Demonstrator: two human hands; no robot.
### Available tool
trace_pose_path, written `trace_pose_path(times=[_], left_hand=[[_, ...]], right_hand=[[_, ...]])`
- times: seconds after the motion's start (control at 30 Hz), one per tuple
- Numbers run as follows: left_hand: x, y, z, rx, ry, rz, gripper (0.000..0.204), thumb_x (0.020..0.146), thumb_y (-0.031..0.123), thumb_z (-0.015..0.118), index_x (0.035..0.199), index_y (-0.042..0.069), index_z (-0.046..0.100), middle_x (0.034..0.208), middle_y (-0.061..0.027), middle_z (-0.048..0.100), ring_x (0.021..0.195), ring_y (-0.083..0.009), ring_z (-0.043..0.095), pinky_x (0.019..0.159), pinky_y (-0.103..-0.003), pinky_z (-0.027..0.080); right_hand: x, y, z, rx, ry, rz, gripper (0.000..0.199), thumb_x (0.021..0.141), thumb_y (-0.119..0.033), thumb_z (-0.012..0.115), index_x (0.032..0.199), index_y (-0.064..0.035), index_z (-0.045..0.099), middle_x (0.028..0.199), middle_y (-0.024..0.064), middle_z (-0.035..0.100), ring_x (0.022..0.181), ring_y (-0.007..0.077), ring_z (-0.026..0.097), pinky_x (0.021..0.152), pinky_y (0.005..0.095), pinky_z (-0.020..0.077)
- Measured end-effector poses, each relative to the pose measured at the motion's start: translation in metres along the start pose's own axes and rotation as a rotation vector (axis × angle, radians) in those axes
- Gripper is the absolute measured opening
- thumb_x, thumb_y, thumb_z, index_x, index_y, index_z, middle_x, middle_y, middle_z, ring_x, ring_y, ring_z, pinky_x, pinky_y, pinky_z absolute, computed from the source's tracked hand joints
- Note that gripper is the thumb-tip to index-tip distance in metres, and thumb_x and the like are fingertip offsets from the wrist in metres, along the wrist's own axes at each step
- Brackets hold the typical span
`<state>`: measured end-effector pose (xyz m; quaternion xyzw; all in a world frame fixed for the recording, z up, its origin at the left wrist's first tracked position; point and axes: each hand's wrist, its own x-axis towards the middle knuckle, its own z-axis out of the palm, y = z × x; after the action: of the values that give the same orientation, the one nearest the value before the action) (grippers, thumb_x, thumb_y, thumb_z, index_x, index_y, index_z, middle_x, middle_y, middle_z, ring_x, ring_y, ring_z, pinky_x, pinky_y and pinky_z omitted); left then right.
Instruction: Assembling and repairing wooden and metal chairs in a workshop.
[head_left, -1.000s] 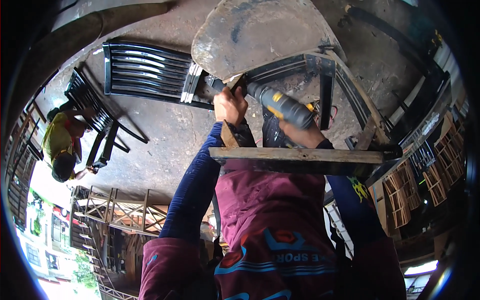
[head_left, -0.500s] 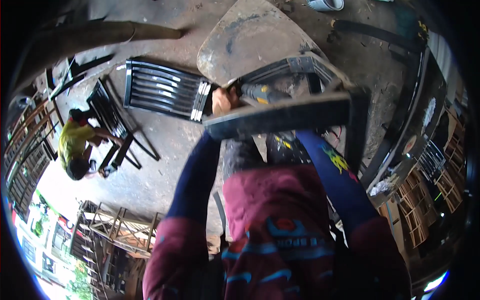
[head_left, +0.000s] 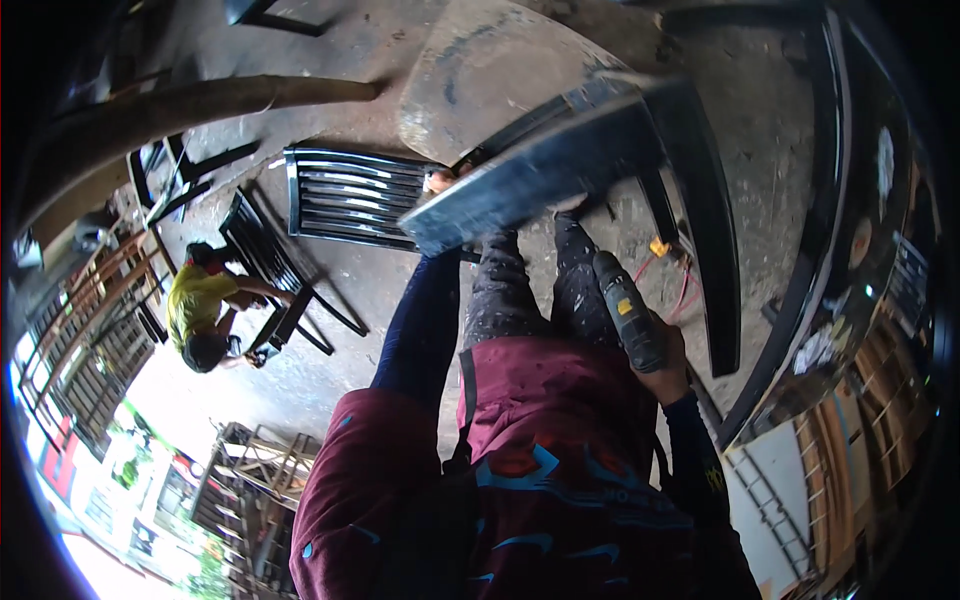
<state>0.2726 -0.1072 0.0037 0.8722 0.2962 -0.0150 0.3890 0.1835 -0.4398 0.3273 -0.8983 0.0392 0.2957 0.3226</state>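
A black wooden chair (head_left: 540,175) is tilted in front of me, its slatted back (head_left: 355,195) pointing left and its legs to the right. My left hand (head_left: 438,181) is closed on the chair where the back meets the seat frame; the frame covers much of this hand. In my right hand (head_left: 665,360), held beside my right thigh and apart from the chair, is a grey-and-black power tool (head_left: 625,308) with a yellow label. Its exact kind does not show. The fingers are wrapped round its lower end.
A worn, stained board (head_left: 480,75) lies beyond the chair. A red cord with a yellow fitting (head_left: 659,246) is on the floor by the chair legs. At left, a person in a yellow shirt (head_left: 200,300) works at another black chair (head_left: 265,245). Wooden frames stand along both sides.
My right hand has come out from behind the chair frame with the power tool, moving right and toward me. The chair has tilted, its right end rising. My left hand stays on the chair.
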Motion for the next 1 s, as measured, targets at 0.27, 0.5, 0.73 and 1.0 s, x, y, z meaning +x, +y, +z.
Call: trace_pose_path(times=[0.27, 0.5, 0.73, 1.0], left_hand=[[-0.032, -0.019, -0.078, -0.512, -0.556, -0.424, 0.044, 0.097, 0.043, 0.058, 0.102, 0.001, 0.067, 0.082, -0.0133, 0.071, 0.061, -0.0178, 0.064, 0.053, -0.029, 0.05], [-0.174, -0.034, -0.154, 0.023, -0.525, -0.588, 0.033, 0.096, 0.026, 0.058, 0.112, -0.001, 0.068, 0.085, -0.0143, 0.073, 0.054, -0.0171, 0.066, 0.044, -0.029, 0.051], [-0.309, 0.064, -0.124, 0.197, -0.776, -0.149, 0.034, 0.093, 0.02, 0.059, 0.121, 0.0, 0.063, 0.088, -0.0155, 0.073, 0.063, -0.019, 0.069, 0.054, -0.032, 0.055], [-0.417, 0.321, -0.065, 0.175, -0.955, 0.71, 0.028, 0.091, 0.011, 0.059, 0.117, 0.003, 0.066, 0.093, -0.0151, 0.071, 0.081, -0.027, 0.07, 0.071, -0.036, 0.055]], right_hand=[[-0.055, 0.045, -0.005, -0.042, -0.011, 0.042, 0.067, 0.07, -0.026, 0.078, 0.132, -0.013, 0.056, 0.084, 0.0165, 0.069, 0.077, 0.034, 0.068, 0.065, 0.0431, 0.0533], [-0.112, 0.169, -0.004, -0.126, -0.041, -0.09, 0.049, 0.073, -0.024, 0.074, 0.116, -0.009, 0.056, 0.077, 0.0159, 0.066, 0.072, 0.0367, 0.066, 0.061, 0.0479, 0.0512], [-0.178, 0.288, -0.038, -0.036, 0.065, -0.096, 0.052, 0.073, -0.032, 0.072, 0.119, -0.0125, 0.061, 0.081, 0.0152, 0.068, 0.075, 0.0351, 0.066, 0.06, 0.0474, 0.0486], [-0.228, 0.339, -0.076, 0.147, 0.214, 0.093, 0.039, 0.077, -0.04, 0.072, 0.104, -0.0116, 0.066, 0.08, 0.0155, 0.068, 0.075, 0.0332, 0.067, 0.061, 0.0448, 0.0497]])
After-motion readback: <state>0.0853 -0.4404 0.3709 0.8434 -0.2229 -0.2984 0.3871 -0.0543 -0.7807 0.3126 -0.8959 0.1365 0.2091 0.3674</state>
